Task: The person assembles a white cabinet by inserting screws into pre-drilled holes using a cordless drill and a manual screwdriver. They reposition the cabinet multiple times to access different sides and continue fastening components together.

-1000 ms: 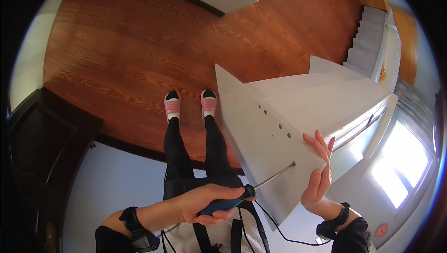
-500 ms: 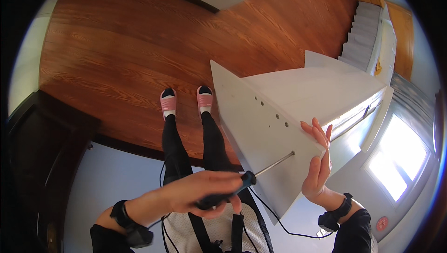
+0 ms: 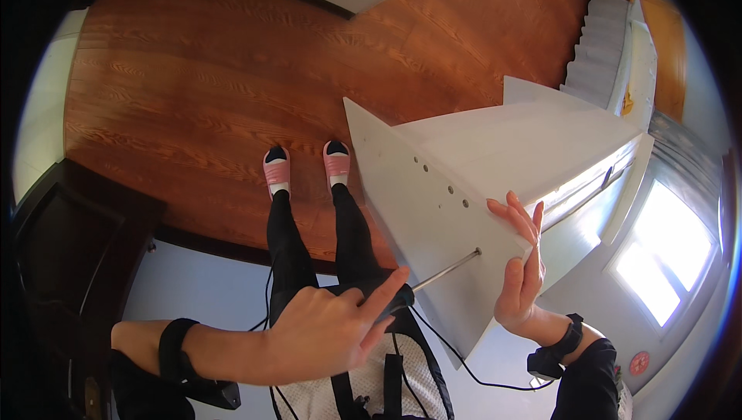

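Note:
My left hand (image 3: pixel 325 335) is closed around the dark handle of a screwdriver (image 3: pixel 447 270), with its index finger stretched along the handle. The metal shaft slants up to the right, and its tip sits at a hole near the right end of a white panel (image 3: pixel 421 227). A few more dark holes line the panel's upper part. Against the panel's right edge, my right hand (image 3: pixel 524 265) rests its palm, fingers stretched up and thumb apart. The panel belongs to a white furniture piece, whose other boards (image 3: pixel 487 146) extend behind it.
My feet in pink slippers (image 3: pixel 277 171) stand on the brown wood floor (image 3: pixel 193 103). A black cable (image 3: pixel 479 383) hangs below the panel. A dark door (image 3: pixel 69 242) is at left, a bright window (image 3: pixel 665 254) at right, and a grey-skirted piece of furniture (image 3: pixel 599 49) at far right.
My left hand has turned on the screwdriver handle, its back now facing up and index finger extended. The right hand stays at the panel's edge; the whole view has shifted slightly.

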A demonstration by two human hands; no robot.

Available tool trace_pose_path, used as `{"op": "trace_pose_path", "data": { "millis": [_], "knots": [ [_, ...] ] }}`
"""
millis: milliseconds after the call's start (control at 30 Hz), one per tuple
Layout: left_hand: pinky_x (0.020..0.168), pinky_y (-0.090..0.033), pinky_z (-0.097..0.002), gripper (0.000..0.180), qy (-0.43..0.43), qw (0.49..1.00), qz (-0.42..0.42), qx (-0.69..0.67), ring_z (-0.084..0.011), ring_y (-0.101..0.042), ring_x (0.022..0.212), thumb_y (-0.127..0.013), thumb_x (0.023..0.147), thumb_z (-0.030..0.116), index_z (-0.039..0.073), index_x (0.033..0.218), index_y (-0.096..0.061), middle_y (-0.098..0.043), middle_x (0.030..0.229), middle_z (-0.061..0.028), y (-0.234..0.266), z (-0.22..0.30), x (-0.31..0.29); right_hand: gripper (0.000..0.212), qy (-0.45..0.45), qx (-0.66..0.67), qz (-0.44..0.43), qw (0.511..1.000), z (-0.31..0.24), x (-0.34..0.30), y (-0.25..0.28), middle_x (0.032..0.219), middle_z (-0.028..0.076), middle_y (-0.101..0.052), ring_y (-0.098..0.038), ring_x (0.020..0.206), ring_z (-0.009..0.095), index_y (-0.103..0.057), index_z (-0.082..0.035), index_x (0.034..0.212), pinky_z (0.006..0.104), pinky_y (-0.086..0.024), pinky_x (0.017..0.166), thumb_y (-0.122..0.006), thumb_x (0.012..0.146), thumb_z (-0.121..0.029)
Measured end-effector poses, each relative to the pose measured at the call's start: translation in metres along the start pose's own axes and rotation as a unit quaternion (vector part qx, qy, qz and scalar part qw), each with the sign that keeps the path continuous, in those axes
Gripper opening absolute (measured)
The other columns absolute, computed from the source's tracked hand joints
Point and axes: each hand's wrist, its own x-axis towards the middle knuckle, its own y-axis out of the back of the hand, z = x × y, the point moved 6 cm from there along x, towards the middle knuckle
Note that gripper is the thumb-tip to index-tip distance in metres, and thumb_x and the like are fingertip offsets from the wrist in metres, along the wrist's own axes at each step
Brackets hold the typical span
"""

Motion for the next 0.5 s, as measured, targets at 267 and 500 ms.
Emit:
{"op": "trace_pose_path", "data": {
  "millis": [267, 500],
  "knots": [
    [0.032, -0.031, -0.0259, 0.060, 0.269, 0.448, -0.263, -0.811, -0.0106, -0.042, 0.034, -0.055, 0.100, 0.044, 0.002, 0.142, -0.046, -0.051, 0.059, -0.0047, -0.060, -0.029, 0.001, 0.046, -0.001, -0.003, -0.008, 1.000, 0.001, 0.000, 0.002, 0.126, 0.021, -0.062, -0.043, 0.136, 0.037, -0.053, 0.010, 0.126, 0.0606, -0.011, 0.117, -0.034, 0.096, -0.020],
    [0.034, -0.030, -0.0233, 0.050, 0.335, 0.667, -0.231, -0.624, -0.0099, -0.041, 0.035, -0.052, 0.102, 0.042, 0.002, 0.130, -0.058, -0.052, 0.060, -0.0030, -0.036, -0.029, -0.001, 0.046, -0.010, -0.005, 0.008, 1.000, -0.001, -0.002, 0.000, 0.121, 0.022, -0.065, -0.046, 0.135, 0.038, -0.056, 0.011, 0.122, 0.0614, -0.012, 0.117, -0.034, 0.091, -0.016]
  ]
}}
